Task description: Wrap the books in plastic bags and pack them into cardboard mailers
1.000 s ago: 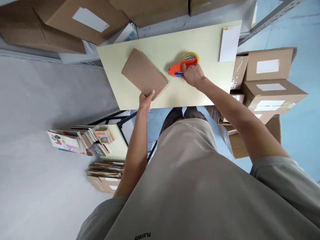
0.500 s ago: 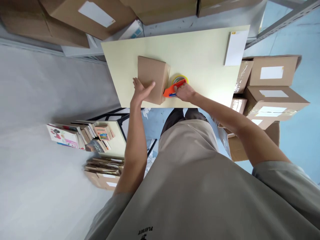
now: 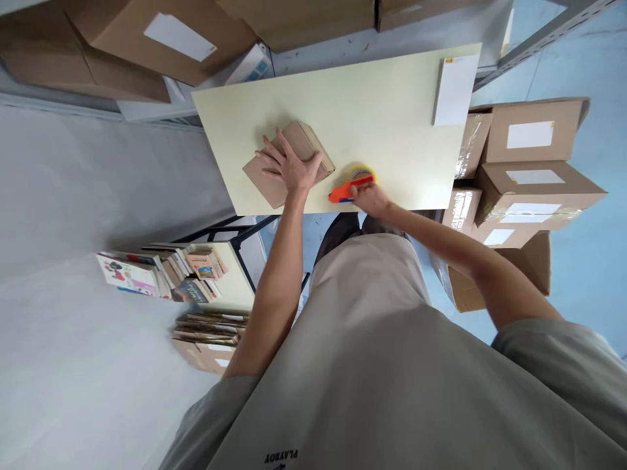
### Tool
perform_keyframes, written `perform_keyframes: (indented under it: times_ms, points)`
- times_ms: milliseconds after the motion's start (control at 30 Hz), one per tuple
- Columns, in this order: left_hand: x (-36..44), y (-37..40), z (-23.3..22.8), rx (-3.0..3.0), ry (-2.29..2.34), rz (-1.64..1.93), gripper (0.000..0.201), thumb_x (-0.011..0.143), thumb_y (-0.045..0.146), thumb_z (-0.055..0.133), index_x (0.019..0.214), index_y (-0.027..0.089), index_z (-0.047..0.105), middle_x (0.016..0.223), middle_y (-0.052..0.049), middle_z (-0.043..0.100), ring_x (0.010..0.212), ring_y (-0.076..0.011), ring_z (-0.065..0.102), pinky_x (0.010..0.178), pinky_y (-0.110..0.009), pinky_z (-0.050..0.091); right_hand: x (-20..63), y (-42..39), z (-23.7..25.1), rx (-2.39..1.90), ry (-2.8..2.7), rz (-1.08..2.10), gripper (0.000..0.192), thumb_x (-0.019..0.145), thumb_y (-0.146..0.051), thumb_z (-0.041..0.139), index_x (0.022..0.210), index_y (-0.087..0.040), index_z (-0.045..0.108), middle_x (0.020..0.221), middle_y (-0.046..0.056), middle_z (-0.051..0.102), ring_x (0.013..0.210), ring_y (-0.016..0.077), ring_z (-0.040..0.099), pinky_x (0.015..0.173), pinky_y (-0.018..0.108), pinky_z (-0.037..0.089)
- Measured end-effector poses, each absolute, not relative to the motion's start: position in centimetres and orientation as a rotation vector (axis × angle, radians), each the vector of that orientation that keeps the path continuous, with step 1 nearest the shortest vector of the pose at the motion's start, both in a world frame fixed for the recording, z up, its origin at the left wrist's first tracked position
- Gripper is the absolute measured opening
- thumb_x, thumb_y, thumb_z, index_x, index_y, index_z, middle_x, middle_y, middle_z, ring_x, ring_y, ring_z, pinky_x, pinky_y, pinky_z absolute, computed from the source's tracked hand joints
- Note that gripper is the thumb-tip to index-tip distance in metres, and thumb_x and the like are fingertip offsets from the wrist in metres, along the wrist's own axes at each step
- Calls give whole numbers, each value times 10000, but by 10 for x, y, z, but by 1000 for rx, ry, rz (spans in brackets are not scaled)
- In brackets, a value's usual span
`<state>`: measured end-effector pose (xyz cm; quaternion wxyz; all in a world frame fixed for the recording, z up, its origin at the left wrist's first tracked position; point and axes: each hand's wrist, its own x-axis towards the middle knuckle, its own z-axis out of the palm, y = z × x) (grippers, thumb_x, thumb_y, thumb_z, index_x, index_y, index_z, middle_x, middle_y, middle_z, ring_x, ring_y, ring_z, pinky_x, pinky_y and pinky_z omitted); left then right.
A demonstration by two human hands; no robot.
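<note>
Left hand [image 3: 289,166] lies flat, fingers spread, pressing on top of the cardboard box [image 3: 287,163]. The box sits on the pale table [image 3: 392,111], near the front-left edge, turned at an angle. Right hand [image 3: 369,198] is closed around the orange tape dispenser [image 3: 350,187], just right of the box at the table's front edge. White pad [image 3: 453,88] at the far right corner. Labelled cartons [image 3: 533,176] stacked right of the table.

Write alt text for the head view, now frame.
A person's left hand presses flat on a brown cardboard parcel on a pale table, while the right hand grips an orange tape dispenser just right of it. Labelled cartons stand stacked at the right.
</note>
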<state>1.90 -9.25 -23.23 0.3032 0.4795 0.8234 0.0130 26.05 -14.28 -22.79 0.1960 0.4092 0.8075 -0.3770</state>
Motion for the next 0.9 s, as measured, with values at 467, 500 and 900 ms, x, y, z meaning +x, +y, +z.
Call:
perform_keyframes:
  times_ms: [467,500,900]
  points:
    - [18,-106,-213,1259,2132,154,1329,814,400,963,1932,350,247,2045,-51,35,1833,-422,-301,1467,-755,-166,253,-94,-244,1151,2336,-778,695,1223,-292,83,1688,78,444,1331,329,800,1270,427,800,1124,582,579]
    - [18,-109,-210,1263,2101,169,1332,810,394,961,1933,351,245,2045,-44,42,1834,-409,-303,1476,-733,-166,250,-97,-244,1125,2333,-784,697,1217,-287,85,1686,84,444,1341,330,798,1270,426,795,1120,587,581]
    - [34,-148,-197,1493,1942,185,914,967,255,731,1839,260,459,2023,-48,202,1897,-284,-77,1540,-554,-112,192,-139,-224,856,2414,-836,697,1080,-18,216,1691,66,539,1388,306,789,1298,396,778,1170,550,506]
